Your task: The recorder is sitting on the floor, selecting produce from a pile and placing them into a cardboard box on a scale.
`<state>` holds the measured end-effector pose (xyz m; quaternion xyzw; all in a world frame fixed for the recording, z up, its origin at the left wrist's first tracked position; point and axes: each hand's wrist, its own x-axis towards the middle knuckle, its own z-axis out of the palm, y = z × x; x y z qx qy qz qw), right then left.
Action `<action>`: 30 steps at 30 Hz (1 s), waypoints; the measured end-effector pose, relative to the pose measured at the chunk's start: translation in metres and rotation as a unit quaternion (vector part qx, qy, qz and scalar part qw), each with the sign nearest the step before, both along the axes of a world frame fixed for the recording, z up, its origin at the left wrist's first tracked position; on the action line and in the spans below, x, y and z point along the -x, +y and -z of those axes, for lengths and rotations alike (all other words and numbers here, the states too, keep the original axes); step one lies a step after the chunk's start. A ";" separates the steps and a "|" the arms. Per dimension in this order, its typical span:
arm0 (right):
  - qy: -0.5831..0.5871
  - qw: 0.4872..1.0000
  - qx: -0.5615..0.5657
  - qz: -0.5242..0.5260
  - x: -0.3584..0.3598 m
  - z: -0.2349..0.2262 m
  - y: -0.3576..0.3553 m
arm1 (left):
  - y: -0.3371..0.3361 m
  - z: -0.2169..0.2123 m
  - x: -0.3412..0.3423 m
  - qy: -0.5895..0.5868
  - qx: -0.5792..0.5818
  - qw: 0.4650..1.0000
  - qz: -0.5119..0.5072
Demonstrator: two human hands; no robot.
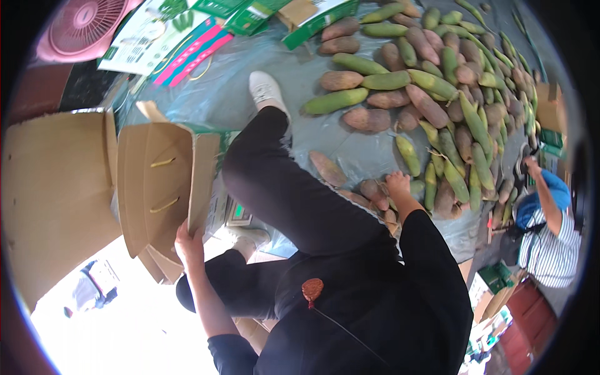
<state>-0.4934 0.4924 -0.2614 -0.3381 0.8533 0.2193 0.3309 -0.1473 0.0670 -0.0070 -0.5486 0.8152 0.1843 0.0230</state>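
Note:
My left hand (pixel 189 245) is closed on the edge of an open cardboard box (pixel 155 181) with slotted handles. My right hand (pixel 398 183) reaches down into the near side of a vegetable pile, its fingers curled; what lies beneath them is hidden. Close by it are a reddish-brown root (pixel 375 192), a green radish (pixel 407 155) and another green radish (pixel 430 186). The pile, long green radishes mixed with reddish-brown roots (pixel 427 106), spreads over a plastic sheet (pixel 300 187). Between the box and my leg, a digital scale (pixel 239 214) shows in part.
A large cardboard sheet (pixel 56 200) stands at far left. Beyond are a pink fan (pixel 84 24), a printed bag (pixel 162 44) and green cartons (pixel 250 15). A person in a striped shirt (pixel 550 247) works at the right, near more boxes (pixel 497 281). My legs stretch between box and pile.

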 end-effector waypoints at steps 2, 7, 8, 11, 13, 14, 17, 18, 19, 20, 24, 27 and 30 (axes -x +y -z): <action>-0.008 1.000 -0.005 0.015 -0.005 0.001 0.003 | -0.002 0.005 -0.003 -0.002 -0.014 0.999 -0.039; -0.024 0.999 0.000 0.046 0.003 0.001 0.009 | -0.006 0.002 -0.001 -0.002 0.024 0.999 -0.026; -0.028 0.997 0.023 0.065 0.010 0.000 0.010 | -0.005 0.000 0.000 -0.005 0.007 1.000 -0.030; -0.030 0.978 0.126 0.166 0.033 -0.002 0.010 | -0.003 -0.004 0.008 -0.008 -0.015 0.999 -0.044; -0.037 0.947 0.211 0.239 0.043 -0.010 -0.011 | -0.002 -0.008 0.005 -0.011 -0.004 1.000 -0.028; -0.040 0.930 0.260 0.256 0.046 -0.030 -0.039 | -0.002 -0.008 -0.003 -0.023 -0.004 0.999 -0.030; -0.121 0.790 0.521 0.298 0.089 -0.043 -0.058 | -0.002 -0.007 0.014 -0.035 -0.014 0.999 -0.016; -0.173 0.742 0.572 0.304 0.091 -0.062 -0.085 | -0.002 -0.008 0.011 -0.047 -0.011 0.999 -0.012; -0.223 0.690 0.617 0.306 0.087 -0.106 -0.129 | -0.001 -0.007 0.004 -0.045 -0.011 0.999 -0.012; -0.180 0.722 0.609 0.275 0.092 -0.141 -0.156 | -0.002 -0.007 0.001 -0.053 0.000 0.999 0.000; -0.341 0.556 0.734 0.190 0.068 -0.273 -0.266 | 0.000 -0.004 -0.006 -0.047 0.019 0.998 0.032; -0.401 0.510 0.758 0.064 0.028 -0.340 -0.334 | 0.003 -0.005 -0.002 -0.049 0.015 0.998 0.040; -0.282 0.578 0.763 -0.066 -0.034 -0.376 -0.386 | 0.006 -0.009 0.001 -0.050 0.013 0.998 0.039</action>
